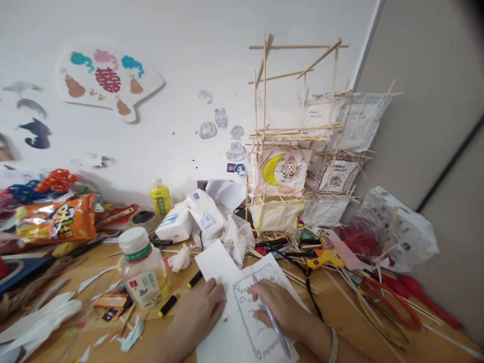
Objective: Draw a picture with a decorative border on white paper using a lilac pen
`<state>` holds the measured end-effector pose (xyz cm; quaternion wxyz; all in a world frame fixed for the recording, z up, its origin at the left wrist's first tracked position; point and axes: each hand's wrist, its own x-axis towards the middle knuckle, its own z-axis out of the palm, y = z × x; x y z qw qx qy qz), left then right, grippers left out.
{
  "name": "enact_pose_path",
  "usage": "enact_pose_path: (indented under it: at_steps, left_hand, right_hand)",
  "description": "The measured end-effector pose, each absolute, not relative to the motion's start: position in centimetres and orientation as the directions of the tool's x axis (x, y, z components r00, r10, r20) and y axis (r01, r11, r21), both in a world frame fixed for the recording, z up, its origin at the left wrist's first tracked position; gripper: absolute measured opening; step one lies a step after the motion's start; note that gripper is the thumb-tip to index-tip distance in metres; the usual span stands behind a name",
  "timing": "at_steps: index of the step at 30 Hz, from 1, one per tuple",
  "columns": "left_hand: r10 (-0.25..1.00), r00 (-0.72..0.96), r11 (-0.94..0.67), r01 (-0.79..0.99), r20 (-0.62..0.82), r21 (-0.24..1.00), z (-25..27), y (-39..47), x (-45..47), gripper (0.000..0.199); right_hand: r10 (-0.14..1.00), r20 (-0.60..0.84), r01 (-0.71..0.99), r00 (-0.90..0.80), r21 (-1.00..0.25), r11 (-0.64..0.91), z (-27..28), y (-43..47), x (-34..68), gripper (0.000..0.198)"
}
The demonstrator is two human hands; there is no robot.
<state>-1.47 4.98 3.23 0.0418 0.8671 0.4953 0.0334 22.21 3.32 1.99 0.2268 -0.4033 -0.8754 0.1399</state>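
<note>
Here's the worktop [153, 325], spread over the lower half of the frame and crowded along its back edge, with the stick frame [290, 136] towering up the right of centre. Down to the paper now: a plain sheet [217, 257] low in the centre, and just right of it the drawn sheet [245, 322], the one that counts, bottom centre-right. Across the plain one sits my left hand [209, 302], fingers curled, their undersides hidden, so I can't tell whether that grip has anything. Over on the drawing, my right hand [280, 305] has its grip closed around the lilac pen [276, 327], fingers pinched in near its upper end! Whether the point touches paper, I can't tell from here. Smaller again, the linework: a wavy border, small shapes inside, pale gaps between. I'd call this the drawing step, partway through by the look of it; the next stroke, I judge, calls for a steady sheet, a light pinch and lines kept inside that border.
</note>
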Motion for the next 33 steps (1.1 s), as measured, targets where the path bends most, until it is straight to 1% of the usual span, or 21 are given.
enact_pose_path:
  at_steps: [4,8,11,15,18,20,21,23,24,26,28,30,33]
  left_hand:
    - [0.862,0.507,-0.506,0.858,0.010,0.090,3.4,5.0,-1.4,0.017]
    - [0.873,0.488,-0.486,0.870,-0.004,0.083,3.2,5.1,-1.4,0.020]
    - [0.889,0.457,-0.455,0.886,-0.010,0.085,2.9,5.2,-1.6,0.025]
    - [0.908,0.417,-0.414,0.907,-0.024,0.081,2.5,5.4,-1.6,0.042]
    - [0.905,0.424,-0.421,0.904,-0.036,0.076,2.6,5.4,-1.5,0.051]
    - [0.891,0.452,-0.448,0.891,-0.045,0.075,2.7,5.4,-1.4,0.048]
    - [0.883,0.467,-0.463,0.883,-0.049,0.074,2.8,5.4,-1.4,0.044]
    - [0.870,0.491,-0.487,0.871,-0.054,0.069,3.1,5.3,-1.3,0.039]
    - [0.867,0.496,-0.492,0.868,-0.055,0.066,3.2,5.2,-1.3,0.038]
    - [0.866,0.496,-0.493,0.868,-0.055,0.060,3.4,5.2,-1.2,0.038]
    - [0.867,0.496,-0.493,0.868,-0.058,0.058,3.5,5.1,-1.2,0.037]
    - [0.866,0.497,-0.494,0.868,-0.063,0.059,3.5,5.1,-1.2,0.037]
    - [0.869,0.490,-0.486,0.871,-0.066,0.066,3.4,5.1,-1.1,0.037]
  right_hand:
    - [0.773,0.168,0.688,-0.611,-0.371,0.624,2.9,3.0,21.8,0.034]
    - [0.802,0.125,0.718,-0.584,-0.380,0.583,3.2,3.0,22.0,0.035]
    - [0.793,0.147,0.709,-0.591,-0.373,0.598,3.0,3.0,22.2,0.036]
    - [0.752,0.209,0.682,-0.625,-0.322,0.657,2.2,3.1,22.4,0.035]
    - [0.717,0.341,0.650,-0.608,-0.305,0.696,1.5,3.6,23.1,0.032]
    - [0.703,0.480,0.626,-0.525,-0.342,0.701,1.1,3.9,23.7,0.036]
    - [0.703,0.552,0.611,-0.449,-0.385,0.692,1.0,4.1,24.0,0.039]
    - [0.728,0.647,0.570,-0.227,-0.518,0.638,1.0,4.4,24.5,0.042]
    - [0.746,0.658,0.539,-0.101,-0.594,0.597,1.1,4.6,24.7,0.043]
    - [0.778,0.618,0.472,0.116,-0.723,0.504,1.5,4.8,25.1,0.046]
    - [0.787,0.565,0.430,0.248,-0.792,0.434,1.9,4.9,25.4,0.048]
    - [0.787,0.533,0.416,0.310,-0.821,0.391,2.0,5.1,25.7,0.050]
    - [0.808,0.510,0.419,0.294,-0.829,0.371,1.6,5.3,25.7,0.050]
